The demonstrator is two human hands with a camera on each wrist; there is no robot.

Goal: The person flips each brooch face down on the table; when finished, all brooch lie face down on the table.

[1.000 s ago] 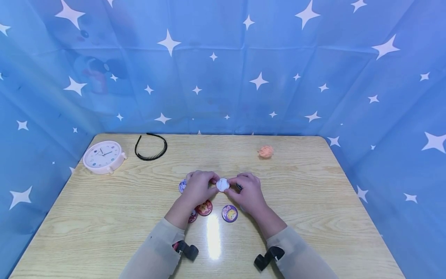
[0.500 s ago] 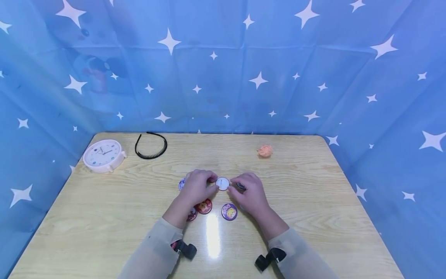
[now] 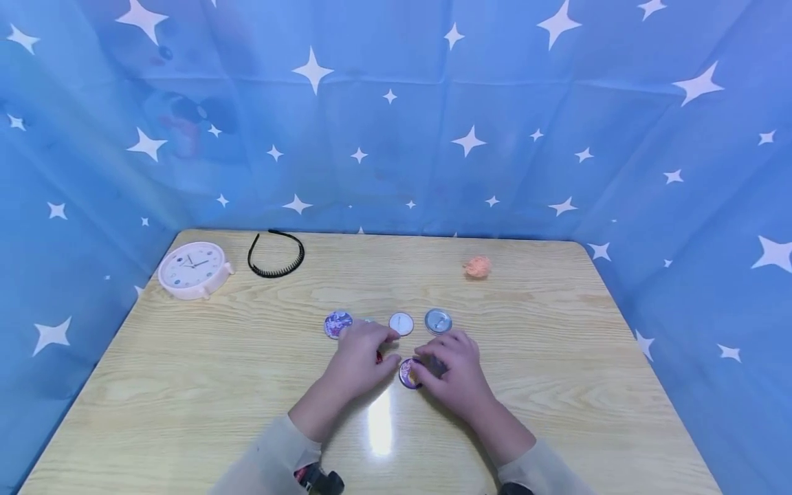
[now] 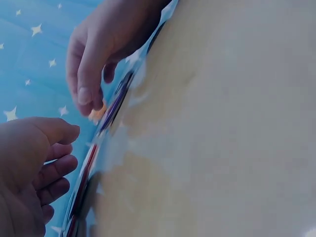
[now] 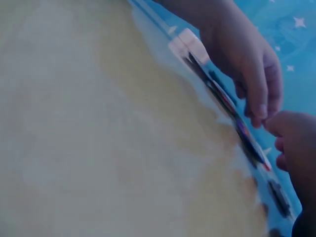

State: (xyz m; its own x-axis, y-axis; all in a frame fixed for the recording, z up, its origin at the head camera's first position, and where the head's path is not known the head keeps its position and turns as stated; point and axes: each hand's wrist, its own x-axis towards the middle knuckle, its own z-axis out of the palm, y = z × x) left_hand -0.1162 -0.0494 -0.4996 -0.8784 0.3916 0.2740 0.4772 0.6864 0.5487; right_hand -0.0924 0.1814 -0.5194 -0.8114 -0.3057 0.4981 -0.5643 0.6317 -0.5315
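In the head view several round pin badges lie on the wooden table. One shows its white back [image 3: 401, 324] with a pin, and another its silver back [image 3: 438, 321]. My left hand [image 3: 365, 354] hovers over the badges left of centre, fingers loosely bent and holding nothing. It hides most of a red badge [image 3: 379, 357]. Nearer me, a purple badge [image 3: 406, 373] lies face up, its right side overlapped by the thumb of my right hand [image 3: 454, 371]. The left wrist view shows that hand's fingertips just above the badges, thumb and fingers bent.
A blue-and-purple badge [image 3: 337, 324] lies beyond the left hand. Toward the back left are a pale pink clock [image 3: 193, 265] and a black toothed headband [image 3: 276, 271]. A fuzzy peach-coloured bundle [image 3: 477, 267] sits back right. A blue star-patterned curtain [image 3: 396, 137] surrounds the table.
Both hands have left the white-backed badge, which now lies on the table, and have come nearer me. The right hand has moved to the purple badge, uncovering the silver-backed one.
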